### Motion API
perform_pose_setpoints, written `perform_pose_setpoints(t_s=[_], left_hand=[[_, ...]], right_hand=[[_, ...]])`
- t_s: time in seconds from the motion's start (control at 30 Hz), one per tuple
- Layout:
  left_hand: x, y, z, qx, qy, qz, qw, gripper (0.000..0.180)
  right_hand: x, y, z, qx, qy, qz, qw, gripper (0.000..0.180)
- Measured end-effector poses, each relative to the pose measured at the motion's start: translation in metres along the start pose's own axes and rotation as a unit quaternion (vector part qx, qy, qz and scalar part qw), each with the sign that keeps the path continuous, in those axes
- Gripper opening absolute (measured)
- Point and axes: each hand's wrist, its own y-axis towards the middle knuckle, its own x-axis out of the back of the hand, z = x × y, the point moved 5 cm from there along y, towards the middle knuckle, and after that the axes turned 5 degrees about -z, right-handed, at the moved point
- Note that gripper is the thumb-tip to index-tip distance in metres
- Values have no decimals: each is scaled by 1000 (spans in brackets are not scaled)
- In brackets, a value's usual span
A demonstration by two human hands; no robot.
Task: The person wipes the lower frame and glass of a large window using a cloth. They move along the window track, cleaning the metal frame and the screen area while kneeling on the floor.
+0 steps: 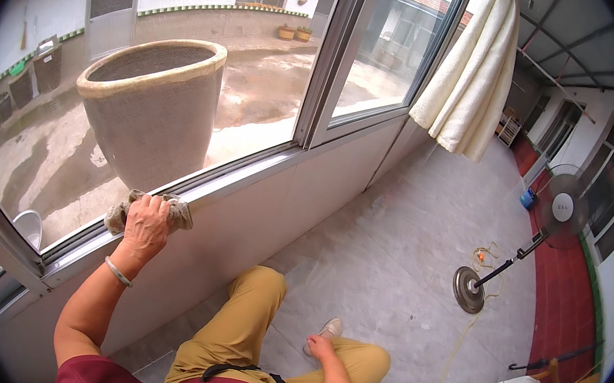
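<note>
Left hand (145, 223) clamped on grey cloth (181, 213), pressed to window sill (249, 174) beneath it; right hand (320, 348) grip undeterminable, resting on knee (367, 362).

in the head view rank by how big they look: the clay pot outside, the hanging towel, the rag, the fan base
1. clay pot
2. hanging towel
3. rag under the left hand
4. fan base; it sits farther from the camera than the rag, so this order is unsure.
</note>
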Motion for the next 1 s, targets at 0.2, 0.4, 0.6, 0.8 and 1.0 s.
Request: perform_pose_setpoints(t_s=[0.2, 0.4, 0.6, 0.8, 1.0], left_hand=[[42, -57, 35, 28, 11, -20, 999, 22], [73, -79, 43, 56, 0, -31, 998, 24], [49, -60, 34, 44, 24, -24, 998, 9], [4, -9, 2, 3, 39, -19, 999, 4], [-42, 53, -39, -34, 34, -4, 999, 4]], right_hand=[[-25, 5, -12, 11, -24, 42, 999, 24], [-38, 10, -14, -8, -58, 100, 993, 27], [-49, 12, 20, 56, -114, 179, 976, 30], [-46, 22, 71, 67, -87, 171, 979, 29], [-50, 23, 110, 157, -59, 185, 968, 27]])
